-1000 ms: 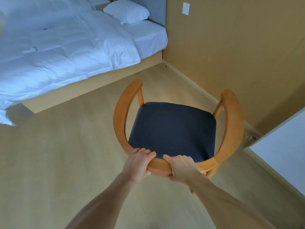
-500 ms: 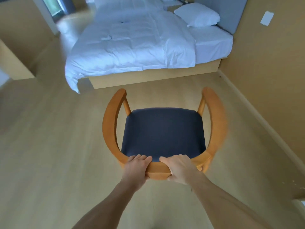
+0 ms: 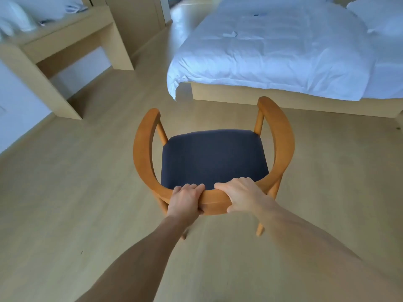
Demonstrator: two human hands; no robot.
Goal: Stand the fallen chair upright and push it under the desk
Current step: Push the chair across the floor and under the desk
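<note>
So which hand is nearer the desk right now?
Left. The left hand grips the chair backrest on the side facing the desk; the right hand grips beside it, toward the bed.

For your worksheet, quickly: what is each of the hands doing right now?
Left hand: closed around the backrest rail of the chair.
Right hand: closed on the same rail, beside the left.
</note>
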